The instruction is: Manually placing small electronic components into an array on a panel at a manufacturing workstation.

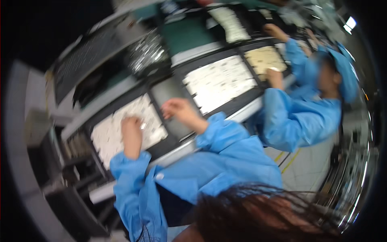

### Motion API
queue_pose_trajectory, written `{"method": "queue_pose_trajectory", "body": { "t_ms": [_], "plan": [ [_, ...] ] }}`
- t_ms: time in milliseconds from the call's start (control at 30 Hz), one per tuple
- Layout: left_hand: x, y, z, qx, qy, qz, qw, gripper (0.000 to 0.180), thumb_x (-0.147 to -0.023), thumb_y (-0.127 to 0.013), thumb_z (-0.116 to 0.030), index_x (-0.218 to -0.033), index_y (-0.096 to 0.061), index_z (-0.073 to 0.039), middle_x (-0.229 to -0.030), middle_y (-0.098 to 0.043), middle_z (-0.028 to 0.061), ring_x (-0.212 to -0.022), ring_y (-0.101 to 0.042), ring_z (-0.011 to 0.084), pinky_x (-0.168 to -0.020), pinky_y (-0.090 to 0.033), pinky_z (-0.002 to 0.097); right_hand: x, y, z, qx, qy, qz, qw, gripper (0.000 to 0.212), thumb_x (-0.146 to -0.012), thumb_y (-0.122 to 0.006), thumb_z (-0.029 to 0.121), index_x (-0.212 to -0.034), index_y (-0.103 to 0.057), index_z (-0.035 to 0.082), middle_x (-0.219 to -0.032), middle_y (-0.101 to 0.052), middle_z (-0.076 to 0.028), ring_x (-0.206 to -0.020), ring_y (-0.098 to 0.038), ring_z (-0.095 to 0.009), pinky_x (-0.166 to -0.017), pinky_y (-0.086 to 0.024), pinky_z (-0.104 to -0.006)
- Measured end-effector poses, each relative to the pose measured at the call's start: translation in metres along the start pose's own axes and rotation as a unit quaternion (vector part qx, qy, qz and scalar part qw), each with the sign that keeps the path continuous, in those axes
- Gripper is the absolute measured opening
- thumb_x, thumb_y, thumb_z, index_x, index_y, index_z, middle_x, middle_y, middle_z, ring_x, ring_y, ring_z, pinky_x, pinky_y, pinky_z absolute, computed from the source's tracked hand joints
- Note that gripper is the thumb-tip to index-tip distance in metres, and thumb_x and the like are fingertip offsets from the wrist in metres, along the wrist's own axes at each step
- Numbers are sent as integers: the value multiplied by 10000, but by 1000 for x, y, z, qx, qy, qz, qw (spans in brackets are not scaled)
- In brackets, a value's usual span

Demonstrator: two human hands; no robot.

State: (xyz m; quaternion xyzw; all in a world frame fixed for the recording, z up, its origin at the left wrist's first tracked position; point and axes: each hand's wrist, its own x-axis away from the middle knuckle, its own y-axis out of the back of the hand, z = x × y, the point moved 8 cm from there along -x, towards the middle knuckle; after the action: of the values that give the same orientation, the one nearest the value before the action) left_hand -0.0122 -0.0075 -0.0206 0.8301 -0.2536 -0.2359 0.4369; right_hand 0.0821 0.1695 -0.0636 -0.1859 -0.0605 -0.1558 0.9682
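My left hand (132, 129) rests over a white perforated panel (108, 139) with dark slots, lying in a black frame at the left. Its fingers are bent together, and a small shiny clear piece (142, 126) shows beside the fingertips. Whether the fingers hold that piece is blurred. My right hand (181, 111) hovers over the grey strip (164, 89) between two panels. Its fingers are curled in a pinch; anything in them is too small to make out. Right of it lies a second white slotted panel (219, 82) in its own black frame.
A co-worker in a blue smock (300, 117) sits at the right, hands at a yellowish panel (264, 60). Crumpled clear plastic bags (147, 54) lie beyond my panels, near a green mat (187, 34). A dark rack (70, 161) stands left, and a white rail (173, 155) edges the bench.
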Motion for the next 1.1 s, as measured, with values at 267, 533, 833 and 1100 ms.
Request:
{"method": "queue_pose_trajectory", "body": {
  "t_ms": [267, 533, 833, 1100],
  "plan": [
    [1, -1, -15, 32, -19, 0, 999, 78, -789, -578, 37, -853, -607, 3, -875, -602, 201, -882, -526, 387, -797, -427, 440, -2, 8, -27, -11, -39, -37, 999, 102, -928, -639, 129, -967, -627, 36, -776, -630, -9, -664, -566, -74, -585, -449, -216],
    [23, 55, -13, 145, -5, -136, 980, 174, -908, -537, 8, -1052, -635, 13, -869, -649, 160, -764, -616, 234, -699, -485, 311, 2, -2, -26, -28, -80, -21, 996, 142, -907, -675, 145, -996, -630, 44, -870, -682, -39, -701, -587, -69, -648, -481, -209],
    [54, 63, 22, 276, 91, -209, 934, 91, -887, -629, -19, -948, -668, 37, -908, -678, 103, -840, -626, 152, -766, -498, 255, -17, -17, 46, 227, 38, -81, 970, 150, -835, -727, 135, -883, -729, -8, -784, -699, -52, -679, -602, -101, -637, -487, -245],
    [59, 56, 20, 363, 137, -224, 894, 80, -851, -651, 2, -923, -686, 3, -851, -682, 124, -745, -661, 209, -695, -518, 290, -75, -19, 54, 373, 55, -76, 923, 141, -845, -681, 56, -961, -706, -19, -784, -673, -16, -688, -580, -68, -653, -479, -218]
  ]
}}
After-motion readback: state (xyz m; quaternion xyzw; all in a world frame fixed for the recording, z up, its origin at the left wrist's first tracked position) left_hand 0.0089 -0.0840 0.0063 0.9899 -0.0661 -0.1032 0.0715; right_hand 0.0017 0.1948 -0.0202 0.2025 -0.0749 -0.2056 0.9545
